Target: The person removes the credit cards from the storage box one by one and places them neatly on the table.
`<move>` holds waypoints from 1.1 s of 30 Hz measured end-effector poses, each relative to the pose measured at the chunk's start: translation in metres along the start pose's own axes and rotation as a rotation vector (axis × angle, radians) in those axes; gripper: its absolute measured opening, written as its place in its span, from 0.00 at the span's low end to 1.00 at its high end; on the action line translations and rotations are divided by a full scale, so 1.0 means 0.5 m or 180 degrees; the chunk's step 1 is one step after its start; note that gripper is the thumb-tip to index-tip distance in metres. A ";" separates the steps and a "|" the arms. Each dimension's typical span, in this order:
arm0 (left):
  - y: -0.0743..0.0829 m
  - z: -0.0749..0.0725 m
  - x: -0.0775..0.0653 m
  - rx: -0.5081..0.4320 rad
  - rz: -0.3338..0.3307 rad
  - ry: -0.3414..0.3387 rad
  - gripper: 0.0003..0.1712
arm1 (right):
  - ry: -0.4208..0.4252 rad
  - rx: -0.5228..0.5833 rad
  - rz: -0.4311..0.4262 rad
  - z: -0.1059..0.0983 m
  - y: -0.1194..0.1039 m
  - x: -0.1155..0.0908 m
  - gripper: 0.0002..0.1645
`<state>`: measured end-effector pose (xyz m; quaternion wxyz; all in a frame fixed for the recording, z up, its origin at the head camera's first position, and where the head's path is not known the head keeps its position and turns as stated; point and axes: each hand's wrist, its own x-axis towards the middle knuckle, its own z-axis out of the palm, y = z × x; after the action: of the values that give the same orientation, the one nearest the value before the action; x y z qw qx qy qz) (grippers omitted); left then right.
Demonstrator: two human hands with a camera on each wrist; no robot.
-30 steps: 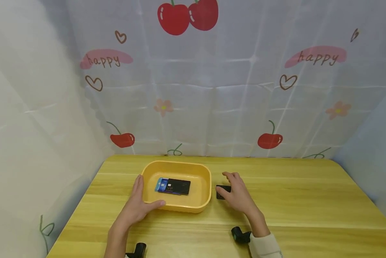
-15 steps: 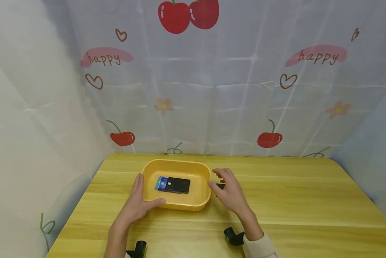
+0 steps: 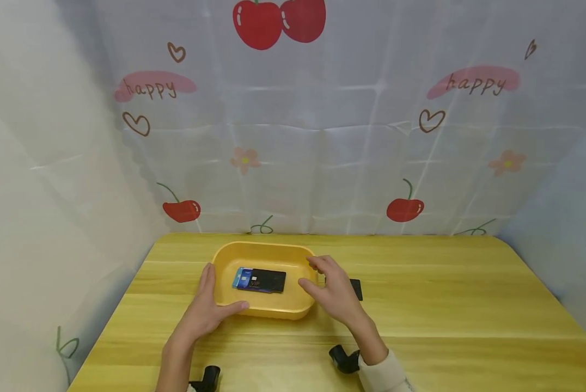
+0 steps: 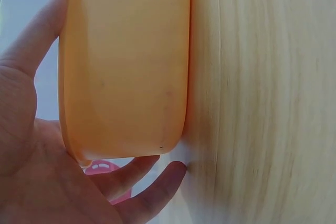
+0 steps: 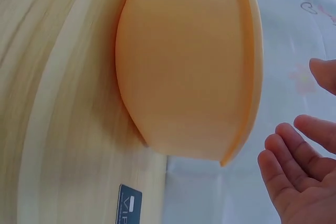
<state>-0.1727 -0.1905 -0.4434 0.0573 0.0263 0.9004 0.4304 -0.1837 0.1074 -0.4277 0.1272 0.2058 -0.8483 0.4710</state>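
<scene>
A yellow plastic basin [image 3: 268, 311] stands on the table, with several overlapping cards inside: a black VIP card [image 3: 269, 281] on top and blue cards [image 3: 243, 278] showing at the left. My left hand [image 3: 203, 313] rests against the basin's left front corner, thumb along the front rim and fairly straight fingers on the left side. Over the basin's right rim hovers my right hand [image 3: 336, 291], fingers relaxed and apart, with nothing between them. Behind it another black card [image 3: 356, 289] lies on the table, partly hidden; its VIP print shows on the card [image 5: 129, 205] in the right wrist view.
The wooden table [image 3: 445, 316] stretches out to the right of the basin. A white curtain [image 3: 352, 163] printed with cherries hangs along the back edge, with pale side walls left and right. Black camera mounts [image 3: 344, 359] sit at both wrists.
My right hand has moved left, from over the black card on the table to the basin's right rim, uncovering the card's right part. The left hand and basin stay put.
</scene>
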 end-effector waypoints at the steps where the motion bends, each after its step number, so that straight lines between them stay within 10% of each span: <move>1: 0.000 -0.001 0.000 0.0013 -0.0005 -0.0005 0.74 | -0.0024 0.0010 -0.0013 0.002 -0.003 0.003 0.29; 33: 0.001 -0.006 -0.002 -0.0013 0.0004 -0.0039 0.73 | -0.0862 -0.0365 0.0079 0.127 -0.051 0.103 0.33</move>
<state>-0.1722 -0.1926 -0.4409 0.0627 0.0294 0.8991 0.4322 -0.2188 0.0293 -0.4207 0.0174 0.2493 -0.8857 0.3913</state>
